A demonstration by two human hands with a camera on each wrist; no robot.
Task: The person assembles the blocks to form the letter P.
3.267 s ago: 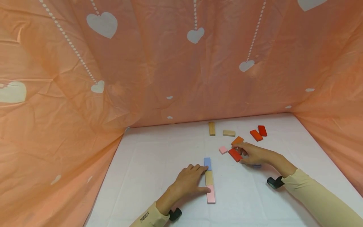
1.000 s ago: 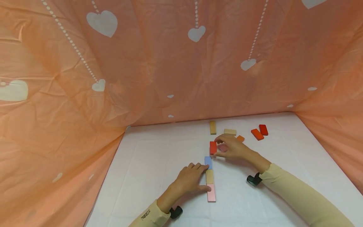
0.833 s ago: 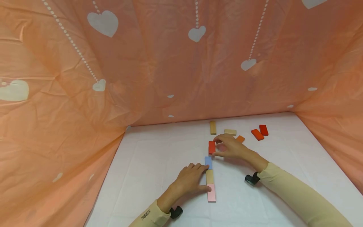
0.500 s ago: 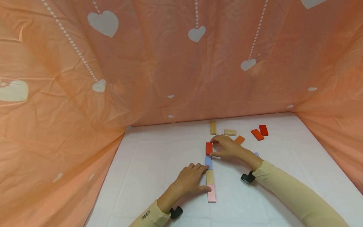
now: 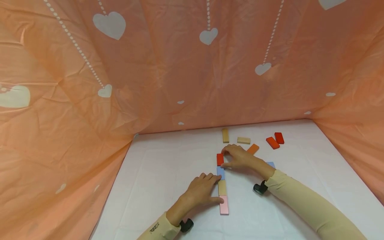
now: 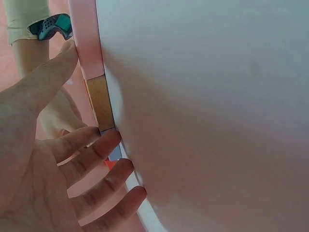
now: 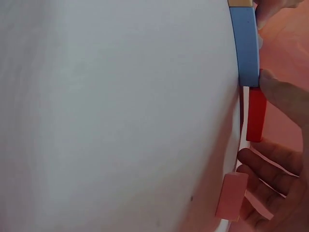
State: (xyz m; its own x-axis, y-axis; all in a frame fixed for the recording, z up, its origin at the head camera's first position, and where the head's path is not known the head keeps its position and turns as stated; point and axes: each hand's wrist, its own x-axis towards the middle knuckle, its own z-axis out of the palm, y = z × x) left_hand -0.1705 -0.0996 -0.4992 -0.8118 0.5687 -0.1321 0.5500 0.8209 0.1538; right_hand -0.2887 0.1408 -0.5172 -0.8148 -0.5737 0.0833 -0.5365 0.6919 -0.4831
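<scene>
My right hand (image 5: 240,159) pinches the red block (image 5: 220,159) mid-table at the row's (image 5: 222,190) far end; my left hand (image 5: 200,192) lies flat, bracing it. A crooked push could skew the row.

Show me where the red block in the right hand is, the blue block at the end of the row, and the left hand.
red block (image 5: 220,159), head view, its top face
blue block (image 5: 220,172), head view, its top face
left hand (image 5: 199,192), head view, back of the hand
</scene>
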